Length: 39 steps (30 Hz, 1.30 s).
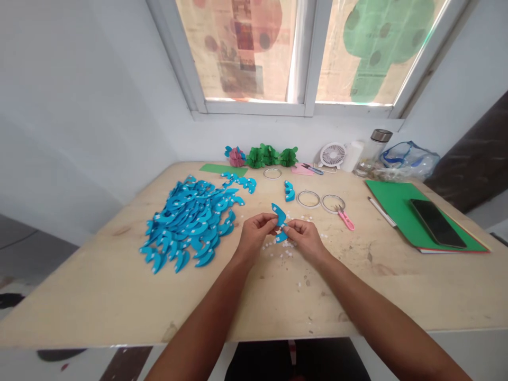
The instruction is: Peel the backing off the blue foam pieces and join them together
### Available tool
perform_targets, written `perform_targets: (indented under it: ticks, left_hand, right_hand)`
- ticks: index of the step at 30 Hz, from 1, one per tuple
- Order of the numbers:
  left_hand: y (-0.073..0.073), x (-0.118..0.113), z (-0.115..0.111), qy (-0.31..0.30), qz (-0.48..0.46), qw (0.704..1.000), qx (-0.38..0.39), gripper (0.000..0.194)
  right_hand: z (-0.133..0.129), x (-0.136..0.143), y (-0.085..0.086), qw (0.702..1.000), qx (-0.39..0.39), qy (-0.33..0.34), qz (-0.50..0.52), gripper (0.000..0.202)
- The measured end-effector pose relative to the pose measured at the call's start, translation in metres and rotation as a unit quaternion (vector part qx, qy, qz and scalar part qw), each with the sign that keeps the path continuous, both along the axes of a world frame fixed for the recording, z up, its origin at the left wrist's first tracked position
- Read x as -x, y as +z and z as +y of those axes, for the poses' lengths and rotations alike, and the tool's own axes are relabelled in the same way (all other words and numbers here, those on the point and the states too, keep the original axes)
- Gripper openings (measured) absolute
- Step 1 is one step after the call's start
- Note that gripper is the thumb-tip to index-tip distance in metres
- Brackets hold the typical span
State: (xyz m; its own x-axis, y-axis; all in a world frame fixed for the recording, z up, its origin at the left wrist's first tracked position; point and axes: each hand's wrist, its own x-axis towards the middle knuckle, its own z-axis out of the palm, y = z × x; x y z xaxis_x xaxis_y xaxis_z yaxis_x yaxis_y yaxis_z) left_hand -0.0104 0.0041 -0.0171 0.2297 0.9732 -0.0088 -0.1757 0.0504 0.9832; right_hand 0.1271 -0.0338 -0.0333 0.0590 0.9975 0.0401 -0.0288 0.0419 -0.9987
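Observation:
Between my two hands is a curved blue paper cutout (280, 216) with small white squares on it. My left hand (259, 230) pinches it from the left side. From the right, my right hand (304, 236) grips its lower part with thumb and finger. Small white paper bits (283, 256) lie scattered on the table under the hands. A large heap of similar blue paper cutouts (194, 211) lies to the left of my left hand. Just beyond the hands sits another small blue piece (289, 191).
Tape rolls (308, 199) and pink-handled snips (346, 218) lie beyond my right hand. At the right, a phone (436, 222) rests on a green folder (391, 198). Green paper figures (269, 155), a white fan (333, 154) and a bottle (375, 151) line the wall.

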Motion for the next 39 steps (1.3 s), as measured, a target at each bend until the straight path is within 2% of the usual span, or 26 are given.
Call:
perform_targets:
  ticks: [5,11,19,25,27,35,39]
  left_hand:
    - [0.006,0.001,-0.003,-0.004,0.012,1.000,-0.007,0.015]
    - [0.010,-0.002,-0.011,-0.069,0.084,0.994,-0.015,0.013]
    - [0.010,0.002,-0.005,-0.047,0.126,0.990,-0.029,0.019]
    - [0.012,0.009,-0.004,-0.141,0.208,0.967,-0.047,0.025]
    - [0.013,0.010,-0.005,-0.150,0.219,0.963,-0.044,0.023]
    - [0.009,0.010,-0.003,-0.133,0.203,0.969,-0.045,0.014]
    - [0.004,0.011,0.002,-0.071,0.233,0.968,-0.056,0.015]
  right_hand:
    - [-0.001,-0.001,0.005,1.000,-0.001,-0.006,0.007,0.022]
    - [0.000,-0.002,0.007,0.999,-0.009,-0.046,0.020,0.021]
    - [0.005,-0.006,0.002,0.994,-0.008,-0.104,0.011,0.020]
    - [0.005,-0.012,0.005,0.988,-0.026,-0.150,0.021,0.022]
    - [0.006,-0.013,0.004,0.986,-0.030,-0.163,0.018,0.022]
    - [0.008,-0.014,0.003,0.982,-0.034,-0.183,0.004,0.024]
    - [0.008,-0.015,0.003,0.980,-0.033,-0.195,0.017,0.022]
